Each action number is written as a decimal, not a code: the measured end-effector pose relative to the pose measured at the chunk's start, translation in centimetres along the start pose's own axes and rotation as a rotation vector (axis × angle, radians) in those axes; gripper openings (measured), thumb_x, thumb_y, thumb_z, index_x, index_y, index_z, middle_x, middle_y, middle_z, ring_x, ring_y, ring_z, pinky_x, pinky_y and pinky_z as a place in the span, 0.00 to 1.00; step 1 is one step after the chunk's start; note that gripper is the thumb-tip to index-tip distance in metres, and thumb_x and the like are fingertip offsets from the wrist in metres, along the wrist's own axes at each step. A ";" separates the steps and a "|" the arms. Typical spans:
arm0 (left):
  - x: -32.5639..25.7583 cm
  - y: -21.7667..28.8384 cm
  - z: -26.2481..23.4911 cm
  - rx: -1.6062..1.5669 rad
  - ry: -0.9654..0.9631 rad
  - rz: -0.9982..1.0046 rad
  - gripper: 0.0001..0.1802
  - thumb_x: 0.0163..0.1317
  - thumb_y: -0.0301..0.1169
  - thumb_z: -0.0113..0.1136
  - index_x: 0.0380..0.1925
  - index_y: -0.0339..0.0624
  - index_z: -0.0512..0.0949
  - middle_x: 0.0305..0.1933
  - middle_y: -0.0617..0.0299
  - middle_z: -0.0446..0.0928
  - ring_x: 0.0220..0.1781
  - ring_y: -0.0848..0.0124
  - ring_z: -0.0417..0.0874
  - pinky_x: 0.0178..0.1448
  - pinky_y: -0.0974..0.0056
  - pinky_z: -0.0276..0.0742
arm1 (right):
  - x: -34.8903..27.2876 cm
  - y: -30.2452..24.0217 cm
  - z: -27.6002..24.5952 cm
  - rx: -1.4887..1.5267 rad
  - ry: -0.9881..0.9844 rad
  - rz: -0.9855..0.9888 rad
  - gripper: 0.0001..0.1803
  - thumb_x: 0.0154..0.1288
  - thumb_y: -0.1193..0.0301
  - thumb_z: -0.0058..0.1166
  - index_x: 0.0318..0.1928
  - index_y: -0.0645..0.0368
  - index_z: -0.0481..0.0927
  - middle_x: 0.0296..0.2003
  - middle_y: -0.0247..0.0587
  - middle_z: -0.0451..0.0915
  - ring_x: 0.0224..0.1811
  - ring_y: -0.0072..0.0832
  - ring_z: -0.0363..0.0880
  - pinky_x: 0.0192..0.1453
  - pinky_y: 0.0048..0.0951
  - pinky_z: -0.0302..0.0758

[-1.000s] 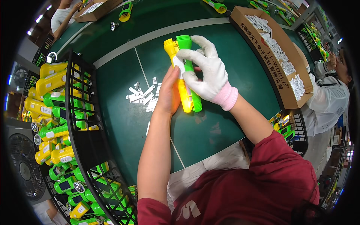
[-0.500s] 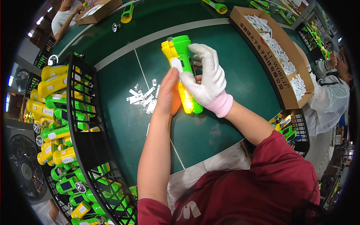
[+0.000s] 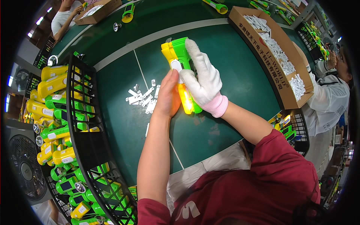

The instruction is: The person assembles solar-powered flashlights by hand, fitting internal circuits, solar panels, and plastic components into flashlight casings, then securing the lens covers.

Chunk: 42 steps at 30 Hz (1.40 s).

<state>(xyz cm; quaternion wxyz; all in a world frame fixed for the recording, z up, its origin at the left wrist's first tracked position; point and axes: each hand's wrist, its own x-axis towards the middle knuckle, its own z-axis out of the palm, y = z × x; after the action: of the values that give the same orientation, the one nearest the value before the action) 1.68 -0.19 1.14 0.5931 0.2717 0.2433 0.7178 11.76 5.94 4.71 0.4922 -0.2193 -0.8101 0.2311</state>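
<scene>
A yellow-and-green flashlight (image 3: 181, 54) is held above the green table, its wide ribbed head pointing away from me. My bare left hand (image 3: 168, 92) grips its yellow side, thumb near a white part on the body. My right hand (image 3: 204, 80), in a white knitted glove with a pink cuff, presses against the green side, its fingers stretched up along the head and its thumb across the body. The lower yellow end glows brightly. Just left of my left hand, several small white plastic strips (image 3: 150, 99) lie scattered. The palm side of my right hand is hidden.
A black crate (image 3: 84, 144) full of yellow-and-green flashlights stands at the left. At the right sits a long cardboard box (image 3: 258, 52) holding white pieces. A loose reflector (image 3: 117, 26) and flashlight shells (image 3: 128, 14) lie at the far side. Other people sit at the far left and right.
My right hand's fingers have straightened from a bent pose and now lie along the flashlight's green head. The flashlight and my left hand have barely moved.
</scene>
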 end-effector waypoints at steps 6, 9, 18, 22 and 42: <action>0.1 -0.3 0.4 0.070 0.022 -0.008 0.24 0.67 0.45 0.43 0.56 0.41 0.63 0.54 0.60 0.69 0.57 0.68 0.70 0.62 0.61 0.63 | -0.1 0.3 0.2 0.005 0.019 0.026 0.31 0.57 0.65 0.46 0.62 0.57 0.61 0.42 0.52 0.72 0.33 0.46 0.74 0.41 0.40 0.72; 0.1 -0.3 0.6 0.065 0.032 -0.028 0.25 0.67 0.43 0.44 0.59 0.41 0.61 0.56 0.61 0.68 0.58 0.70 0.67 0.63 0.63 0.61 | -0.3 0.4 0.4 -0.126 -0.019 0.000 0.32 0.57 0.62 0.46 0.62 0.58 0.60 0.43 0.52 0.72 0.35 0.46 0.74 0.44 0.40 0.71; -0.2 0.4 0.6 -0.014 0.062 -0.187 0.26 0.67 0.50 0.38 0.48 0.37 0.68 0.39 0.55 0.75 0.34 0.69 0.78 0.37 0.64 0.78 | 0.6 0.2 -0.9 0.092 0.046 0.480 0.30 0.59 0.43 0.43 0.40 0.62 0.72 0.24 0.43 0.77 0.21 0.30 0.79 0.30 0.28 0.74; -0.1 0.2 0.0 -0.164 -0.100 -0.226 0.28 0.66 0.51 0.37 0.49 0.36 0.67 0.37 0.55 0.74 0.31 0.68 0.78 0.34 0.66 0.77 | 2.0 1.7 -2.1 0.453 -0.474 0.931 0.32 0.64 0.42 0.34 0.38 0.61 0.74 0.27 0.43 0.78 0.24 0.25 0.79 0.34 0.23 0.74; 0.1 1.5 0.8 -0.387 0.078 0.031 0.31 0.63 0.46 0.48 0.60 0.38 0.58 0.40 0.55 0.71 0.40 0.67 0.71 0.48 0.66 0.73 | 2.5 3.6 -3.9 0.420 -0.812 0.770 0.21 0.61 0.53 0.44 0.32 0.57 0.81 0.29 0.38 0.81 0.31 0.25 0.77 0.38 0.28 0.73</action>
<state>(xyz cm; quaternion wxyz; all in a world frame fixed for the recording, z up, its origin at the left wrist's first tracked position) 1.15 -0.32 2.76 0.6133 0.1283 0.1196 0.7701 14.64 10.93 5.89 0.0568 -0.2892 -0.7327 0.6134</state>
